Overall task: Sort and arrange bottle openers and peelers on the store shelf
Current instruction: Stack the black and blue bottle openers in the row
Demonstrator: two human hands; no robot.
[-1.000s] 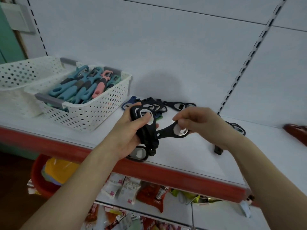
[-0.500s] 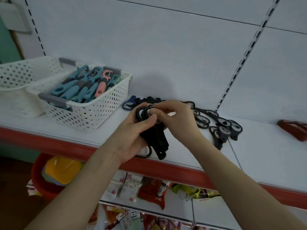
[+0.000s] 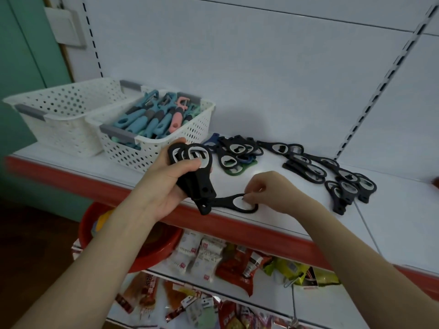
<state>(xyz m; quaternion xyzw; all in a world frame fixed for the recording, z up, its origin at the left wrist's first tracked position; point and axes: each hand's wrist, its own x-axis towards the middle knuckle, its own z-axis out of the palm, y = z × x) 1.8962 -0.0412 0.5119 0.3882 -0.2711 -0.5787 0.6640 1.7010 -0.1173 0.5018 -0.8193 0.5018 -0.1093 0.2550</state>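
My left hand (image 3: 166,184) grips a stack of black bottle openers (image 3: 197,172) held upright above the shelf's front edge. My right hand (image 3: 268,191) pinches the ring end of a single black bottle opener (image 3: 235,203) lying flat on the white shelf (image 3: 392,224), its tail touching the stack. More black openers lie loose in a middle pile (image 3: 235,153) and a right-hand group (image 3: 332,176). A white basket (image 3: 175,138) holds blue and pink peelers (image 3: 152,119).
An empty white basket (image 3: 59,115) stands left of the peeler basket. The shelf has a red front strip (image 3: 237,224). Below are snack packets (image 3: 213,260) and a red basin (image 3: 147,245). A dark red object shows at the right edge (image 3: 436,180).
My right hand has left the stack and dropped to the shelf, where it now pinches a single opener. The left hand still holds the stack. The camera view shifted right.
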